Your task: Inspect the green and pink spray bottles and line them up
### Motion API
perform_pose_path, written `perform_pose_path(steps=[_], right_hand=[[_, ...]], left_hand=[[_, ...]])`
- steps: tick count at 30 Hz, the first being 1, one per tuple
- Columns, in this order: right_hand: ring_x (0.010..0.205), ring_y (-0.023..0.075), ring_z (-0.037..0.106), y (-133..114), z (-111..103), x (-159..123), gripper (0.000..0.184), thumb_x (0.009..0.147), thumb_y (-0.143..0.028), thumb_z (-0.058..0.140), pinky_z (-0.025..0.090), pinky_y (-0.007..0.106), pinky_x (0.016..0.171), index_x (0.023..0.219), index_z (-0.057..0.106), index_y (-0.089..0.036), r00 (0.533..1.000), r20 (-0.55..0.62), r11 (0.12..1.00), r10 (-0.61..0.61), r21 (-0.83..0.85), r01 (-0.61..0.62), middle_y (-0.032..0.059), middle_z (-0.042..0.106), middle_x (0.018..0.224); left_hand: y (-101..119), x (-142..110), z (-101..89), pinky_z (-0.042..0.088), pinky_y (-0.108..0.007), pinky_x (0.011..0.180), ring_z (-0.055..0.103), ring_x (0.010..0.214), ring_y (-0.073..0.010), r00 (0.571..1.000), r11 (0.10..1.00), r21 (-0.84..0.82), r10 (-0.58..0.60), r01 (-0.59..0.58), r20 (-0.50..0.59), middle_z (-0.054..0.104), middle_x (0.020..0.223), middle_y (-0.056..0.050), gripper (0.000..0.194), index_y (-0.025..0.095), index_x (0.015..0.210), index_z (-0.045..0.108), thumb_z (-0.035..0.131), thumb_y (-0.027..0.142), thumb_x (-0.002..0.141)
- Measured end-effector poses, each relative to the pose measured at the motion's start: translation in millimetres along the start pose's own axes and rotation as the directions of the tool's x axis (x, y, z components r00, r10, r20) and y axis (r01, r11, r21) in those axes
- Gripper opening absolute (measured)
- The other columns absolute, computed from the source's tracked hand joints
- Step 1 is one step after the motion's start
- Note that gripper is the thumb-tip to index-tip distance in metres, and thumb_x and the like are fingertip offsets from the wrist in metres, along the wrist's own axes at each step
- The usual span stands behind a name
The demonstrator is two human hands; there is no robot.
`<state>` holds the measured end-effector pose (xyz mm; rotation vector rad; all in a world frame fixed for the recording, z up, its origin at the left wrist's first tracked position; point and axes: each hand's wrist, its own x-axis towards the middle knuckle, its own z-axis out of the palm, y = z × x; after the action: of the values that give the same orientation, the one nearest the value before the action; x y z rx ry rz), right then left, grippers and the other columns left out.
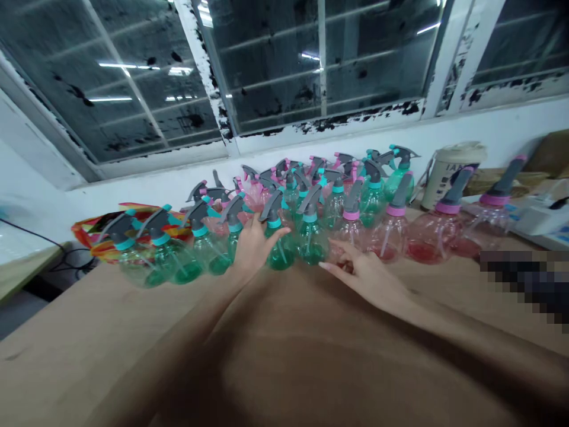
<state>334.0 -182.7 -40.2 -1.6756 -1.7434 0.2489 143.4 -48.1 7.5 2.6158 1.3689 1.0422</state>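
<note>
Bottles (281,256) line an apparently wooden table (306,356) below windows (275,59).

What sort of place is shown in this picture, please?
It is probably a simple workroom, though I cannot be sure: many similar spray bottles are gathered on a broad table, below windows with worn, dark-patched frames.

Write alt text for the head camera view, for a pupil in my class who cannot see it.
A person's left hand is at the green spray bottles and the right hand is where these meet the pink spray bottles, in a front row on a wooden table. More bottles and a pale container stand behind, below dark windows.
</note>
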Motion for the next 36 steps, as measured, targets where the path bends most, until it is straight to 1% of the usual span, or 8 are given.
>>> perform_pose_path(steps=[3,6,9,16,20,24,30,36], right_hand=[[0.065,0.0226,0.066,-12,-2,15,0.068,0.083,-0.054,0.045,0.049,0.036,0.064,0.136,0.036,-0.014,0.995,0.012,0.992,0.096,0.076,-0.097,0.0053,0.071,0.075],[0.055,0.0218,0.064,-19,0,29,0.078,0.08,-0.055,0.048,0.047,0.036,0.06,0.14,0.028,-0.01,0.986,0.011,0.981,0.167,0.093,-0.167,0.0042,0.07,0.066],[0.053,0.0227,0.063,-22,4,43,0.084,0.079,-0.056,0.048,0.047,0.037,0.06,0.141,0.024,-0.004,0.981,-0.009,0.977,0.195,0.091,-0.193,0.0025,0.068,0.057],[0.048,0.0224,0.061,-24,16,63,0.084,0.078,-0.06,0.046,0.046,0.035,0.055,0.134,0.032,0.0,0.97,-0.063,0.971,0.235,0.066,-0.23,0.003,0.065,0.05],[0.046,0.0226,0.06,-21,20,67,0.076,0.078,-0.061,0.044,0.045,0.036,0.053,0.127,0.042,-0.003,0.969,-0.091,0.973,0.231,0.004,-0.232,0.0038,0.063,0.05],[0.053,0.0259,0.061,-17,21,67,0.075,0.079,-0.06,0.044,0.044,0.037,0.054,0.127,0.042,-0.003,0.969,-0.119,0.971,0.217,-0.072,-0.226,0.0051,0.062,0.051],[0.061,0.0303,0.062,-16,20,62,0.077,0.08,-0.062,0.042,0.042,0.037,0.053,0.128,0.042,-0.002,0.976,-0.118,0.963,0.186,-0.175,-0.205,0.0062,0.059,0.049],[0.052,0.0282,0.059,-22,15,44,0.075,0.081,-0.064,0.037,0.037,0.035,0.047,0.126,0.043,-0.005,0.983,-0.101,0.952,0.152,-0.254,-0.173,0.0063,0.059,0.051]], left_hand=[[9,-20,-13.3,0.047,-0.04,0.086,0.059,0.106,-0.0297,1.0,1.0,-0.024,-0.011,0.012,0.018,0.064,0.112,-0.015,0.072,0.013,0.131,0.036,0.059,0.055,0.077],[14,-40,-33.1,0.045,-0.042,0.091,0.055,0.113,-0.0286,0.998,0.999,-0.027,-0.044,0.045,0.055,0.059,0.123,-0.01,0.065,0.022,0.136,0.031,0.055,0.049,0.082],[11,-52,-44.3,0.046,-0.043,0.09,0.055,0.112,-0.0304,0.993,0.997,0.001,-0.077,0.077,0.093,0.058,0.125,-0.009,0.061,0.022,0.135,0.031,0.052,0.049,0.084],[7,-34,-20.9,0.048,-0.044,0.081,0.059,0.102,-0.0346,0.997,0.993,0.107,-0.057,0.05,0.057,0.063,0.11,-0.019,0.068,0.011,0.126,0.039,0.056,0.056,0.078],[4,-20,-9.8,0.048,-0.044,0.077,0.061,0.097,-0.0359,0.996,0.995,0.094,-0.041,0.033,0.077,0.063,0.105,-0.022,0.06,0.007,0.12,0.042,0.061,0.047,0.079],[-4,-10,-5.5,0.05,-0.042,0.072,0.065,0.089,-0.0335,0.988,0.999,0.031,-0.042,0.038,0.146,0.066,0.096,-0.018,0.054,0.007,0.122,0.04,0.062,0.034,0.081],[-14,0,-0.2,0.049,-0.041,0.085,0.059,0.106,-0.0308,0.979,0.994,-0.081,-0.054,0.071,0.195,0.061,0.117,-0.018,0.043,0.01,0.117,0.045,0.06,0.028,0.081],[-10,-24,-21.0,0.036,-0.045,0.101,0.04,0.127,-0.029,0.985,0.991,-0.131,-0.006,0.029,0.172,0.042,0.138,-0.016,0.06,0.012,0.134,0.031,0.055,0.035,0.083]])
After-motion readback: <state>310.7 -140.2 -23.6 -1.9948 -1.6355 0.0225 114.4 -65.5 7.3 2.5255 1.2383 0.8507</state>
